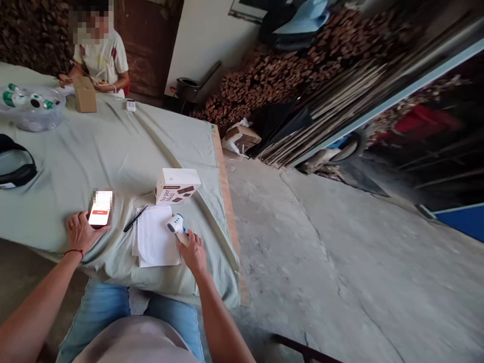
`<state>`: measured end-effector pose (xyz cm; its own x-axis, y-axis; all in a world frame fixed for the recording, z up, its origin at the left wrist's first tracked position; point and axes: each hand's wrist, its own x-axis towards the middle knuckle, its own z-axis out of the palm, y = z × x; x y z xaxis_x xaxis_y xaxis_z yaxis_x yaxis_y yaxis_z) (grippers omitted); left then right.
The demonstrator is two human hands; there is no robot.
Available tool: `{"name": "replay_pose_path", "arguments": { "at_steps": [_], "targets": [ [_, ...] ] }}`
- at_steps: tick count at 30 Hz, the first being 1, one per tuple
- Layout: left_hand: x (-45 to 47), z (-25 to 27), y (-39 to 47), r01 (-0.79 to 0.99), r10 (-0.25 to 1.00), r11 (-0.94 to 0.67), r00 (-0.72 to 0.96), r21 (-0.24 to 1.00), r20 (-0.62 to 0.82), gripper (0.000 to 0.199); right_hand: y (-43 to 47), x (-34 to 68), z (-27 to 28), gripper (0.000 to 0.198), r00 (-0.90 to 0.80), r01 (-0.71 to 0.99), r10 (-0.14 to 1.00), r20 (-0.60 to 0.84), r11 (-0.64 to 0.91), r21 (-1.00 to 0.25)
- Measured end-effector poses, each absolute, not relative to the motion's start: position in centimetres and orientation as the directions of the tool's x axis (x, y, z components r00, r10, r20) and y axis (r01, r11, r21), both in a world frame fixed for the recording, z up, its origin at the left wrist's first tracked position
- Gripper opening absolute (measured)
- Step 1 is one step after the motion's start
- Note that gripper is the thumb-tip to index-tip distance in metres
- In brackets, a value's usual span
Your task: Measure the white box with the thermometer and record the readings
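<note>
My left hand [83, 232] grips the lower left corner of a smartphone [100, 214] with a lit screen, thumb along its bottom edge. In my right hand [194, 252] is the handle of a white and blue infrared thermometer [177, 225], its head over the right side of a stack of printed paper [155, 242]. A black pen [135, 219] lies slanted at the upper left edge of the paper. Just behind the stack stands a white box [177, 185] with brown print.
A cloth-covered table [113, 151] carries a black headband-like object [18, 169], a clear tub of bottles [40, 116] and a small white item [130, 105]. Across it, a person [108, 63] handles a cardboard box [85, 95]. Stacked firewood [257, 75] lines the wall beyond the concrete floor.
</note>
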<state>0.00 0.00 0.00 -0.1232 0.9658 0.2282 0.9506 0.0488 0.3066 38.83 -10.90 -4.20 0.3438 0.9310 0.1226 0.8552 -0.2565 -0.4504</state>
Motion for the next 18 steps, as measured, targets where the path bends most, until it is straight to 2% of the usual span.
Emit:
{"name": "replay_pose_path", "arguments": {
  "at_steps": [4,7,10,13,15,18],
  "targets": [
    [0.9,0.1,0.2,0.921,0.928,-0.021,-0.127,0.388,0.352,0.099,-9.4,37.9,-2.5,0.054,0.406,0.842,0.913,-0.025,-0.385,-0.378],
    [4.9,0.6,0.5,0.846,0.913,-0.218,0.001,0.487,0.408,0.087,-8.6,37.9,-1.7,0.046,0.402,0.827,0.913,-0.067,-0.393,-0.401],
    [11.0,0.9,1.6,0.662,0.938,-0.336,0.170,0.670,0.303,0.083,-7.8,38.4,-1.3,0.035,0.401,0.719,0.910,-0.108,-0.386,-0.579],
    [16.5,1.1,3.6,0.496,0.971,-0.177,0.231,0.850,0.067,0.088,-6.7,38.9,-0.9,0.033,0.383,0.434,0.919,-0.096,-0.271,-0.859],
    [18.9,1.3,5.4,0.446,0.976,-0.064,0.215,0.893,-0.037,0.091,-5.5,39.0,-0.4,0.035,0.397,0.227,0.916,-0.054,-0.155,-0.962],
    [20.6,1.5,8.3,0.457,0.983,-0.039,0.176,0.889,-0.047,0.100,-3.3,38.6,0.5,0.039,0.478,0.025,0.878,-0.033,-0.051,-0.998]
  ]
}}
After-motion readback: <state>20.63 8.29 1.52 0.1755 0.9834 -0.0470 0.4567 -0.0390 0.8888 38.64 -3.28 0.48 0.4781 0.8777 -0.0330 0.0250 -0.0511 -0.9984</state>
